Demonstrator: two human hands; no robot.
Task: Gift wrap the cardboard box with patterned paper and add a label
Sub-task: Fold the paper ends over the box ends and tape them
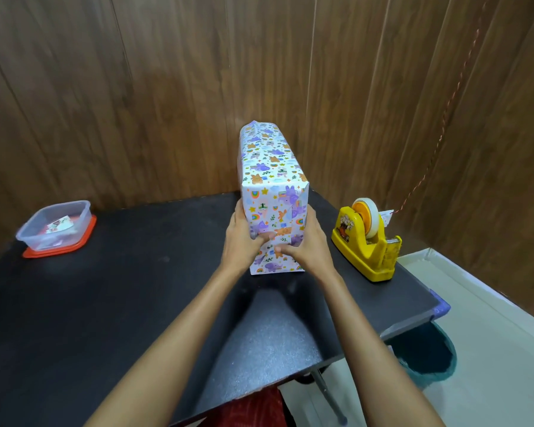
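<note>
The box (272,180), covered in white paper with purple and orange animal prints, stands upright on the black table (136,288) near the wooden back wall. My left hand (241,241) grips its left edge, thumb pressed on the near end face. My right hand (307,245) grips the right edge, thumb on the folded paper flap of that same face. Both thumbs meet low on the near face.
A yellow tape dispenser (367,241) with a roll of tape stands at the table's right edge. A clear plastic container (54,224) on an orange lid, holding small printed labels, sits at the back left. A dark bin (426,352) stands on the floor at right.
</note>
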